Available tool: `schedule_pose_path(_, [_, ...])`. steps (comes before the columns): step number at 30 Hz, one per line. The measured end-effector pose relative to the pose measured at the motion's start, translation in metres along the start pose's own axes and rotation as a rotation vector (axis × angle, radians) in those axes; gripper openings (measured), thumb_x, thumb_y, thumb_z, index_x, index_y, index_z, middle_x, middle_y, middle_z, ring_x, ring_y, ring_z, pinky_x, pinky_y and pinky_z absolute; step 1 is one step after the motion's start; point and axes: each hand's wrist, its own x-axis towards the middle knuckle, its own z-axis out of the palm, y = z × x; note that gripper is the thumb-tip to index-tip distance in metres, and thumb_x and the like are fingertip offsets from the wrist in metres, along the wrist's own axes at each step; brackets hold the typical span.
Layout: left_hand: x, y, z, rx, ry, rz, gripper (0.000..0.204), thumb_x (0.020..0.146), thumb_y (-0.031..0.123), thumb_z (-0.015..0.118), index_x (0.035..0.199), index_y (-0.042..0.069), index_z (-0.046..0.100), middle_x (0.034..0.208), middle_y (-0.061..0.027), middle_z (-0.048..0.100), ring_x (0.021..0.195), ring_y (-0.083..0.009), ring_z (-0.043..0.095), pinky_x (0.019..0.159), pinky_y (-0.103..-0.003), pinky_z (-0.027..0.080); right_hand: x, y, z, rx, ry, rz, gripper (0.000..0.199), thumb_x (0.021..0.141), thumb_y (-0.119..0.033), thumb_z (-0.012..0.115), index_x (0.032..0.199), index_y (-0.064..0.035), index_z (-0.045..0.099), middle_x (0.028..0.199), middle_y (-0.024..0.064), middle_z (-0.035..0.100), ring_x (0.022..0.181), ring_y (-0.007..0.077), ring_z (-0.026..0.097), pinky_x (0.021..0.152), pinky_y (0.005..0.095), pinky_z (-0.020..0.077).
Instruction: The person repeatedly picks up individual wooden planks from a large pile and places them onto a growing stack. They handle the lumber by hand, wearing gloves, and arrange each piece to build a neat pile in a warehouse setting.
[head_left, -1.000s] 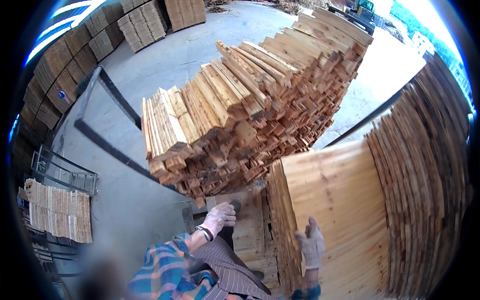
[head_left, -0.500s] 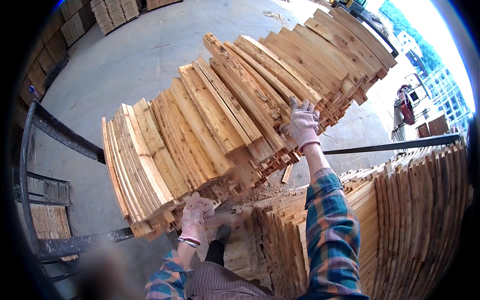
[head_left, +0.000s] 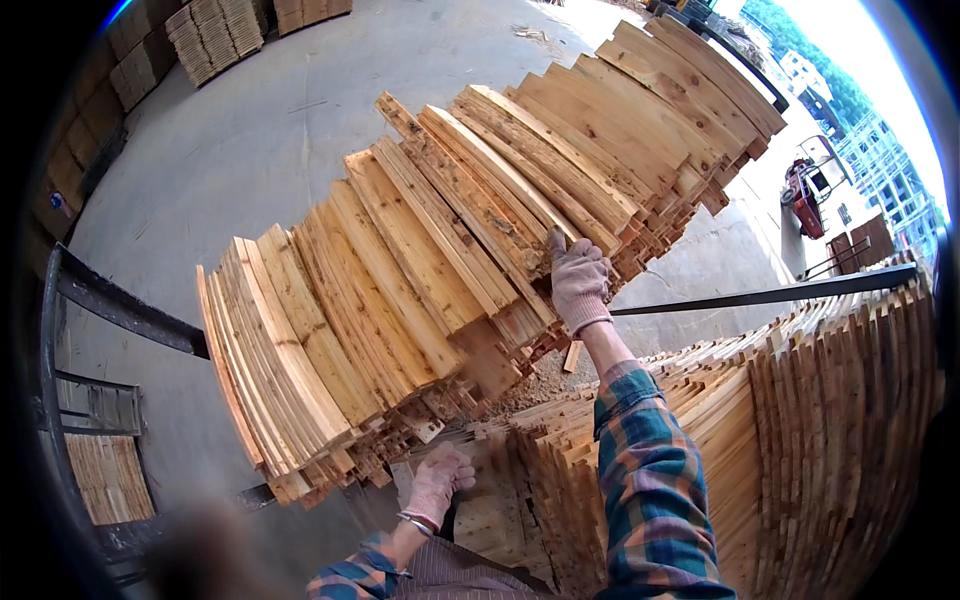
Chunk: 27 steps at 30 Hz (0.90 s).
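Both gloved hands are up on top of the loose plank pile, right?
Not quite. In the head view only the right hand is up on the loose plank pile. The left hand is low, at the pile's bottom edge by the stacked boards. Both are gloved.

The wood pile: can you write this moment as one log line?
right hand: gloved, gripping plank end on wood pile | left hand: gloved, low by pile's underside | upright board stack: beside

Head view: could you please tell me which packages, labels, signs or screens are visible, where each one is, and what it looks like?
None can be made out: only bare wooden boards, stacked planks, a concrete floor and a red vehicle far right.
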Motion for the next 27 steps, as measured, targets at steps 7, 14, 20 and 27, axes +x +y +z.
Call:
schedule_pose_path(7, [-0.027, 0.006, 0.018, 0.055, -0.057, 0.004, 0.012, 0.090, 0.013, 0.063, 0.081, 0.009, 0.056, 0.074, -0.0047, 0.049, 0.065, -0.0170, 0.047, 0.056, -0.029, 0.040, 0.044, 0.032, -0.061, -0.030, -0.532, -0.135, 0.077, 0.091, -0.033, 0.059, 0.152, -0.0086, 0.019, 0.132, 0.0236, 0.049, 0.109, 0.0355, 0.061, 0.081, 0.0470, 0.0545])
schedule_pose_path(14, [-0.006, 0.004, 0.072, 0.018, -0.336, 0.143, 0.055, 0.090, 0.040, 0.064, 0.129, 0.004, 0.049, 0.121, -0.0198, 0.056, 0.106, -0.0320, 0.059, 0.085, -0.042, 0.054, -0.086, 0.044, -0.201, -0.328, -0.487, -0.383, 0.100, 0.074, -0.033, 0.075, 0.151, -0.0040, 0.019, 0.096, 0.0171, 0.058, 0.078, 0.0267, 0.061, 0.064, 0.0377, 0.0536])
schedule_pose_path(20, [-0.019, -0.035, 0.203, 0.145, -0.642, 0.209, 0.090, 0.075, 0.067, 0.068, 0.129, 0.000, 0.046, 0.116, -0.0149, 0.059, 0.100, -0.0238, 0.061, 0.093, -0.040, 0.050, -0.321, 0.122, -0.269, -0.058, -0.228, -0.300, 0.058, 0.085, -0.012, 0.057, 0.139, 0.0024, 0.042, 0.093, 0.0217, 0.058, 0.073, 0.0264, 0.059, 0.054, 0.0405, 0.0476])
schedule_pose_path(27, [-0.115, -0.168, 0.188, 0.180, -0.670, -0.121, 0.093, 0.070, 0.070, 0.070, 0.128, 0.001, 0.047, 0.113, -0.0141, 0.061, 0.104, -0.0237, 0.061, 0.092, -0.039, 0.052, -0.458, 0.219, -0.323, -0.041, -0.321, -0.028, 0.056, 0.084, -0.019, 0.062, 0.138, -0.0122, 0.048, 0.113, 0.0189, 0.054, 0.098, 0.0338, 0.055, 0.079, 0.0462, 0.0435])
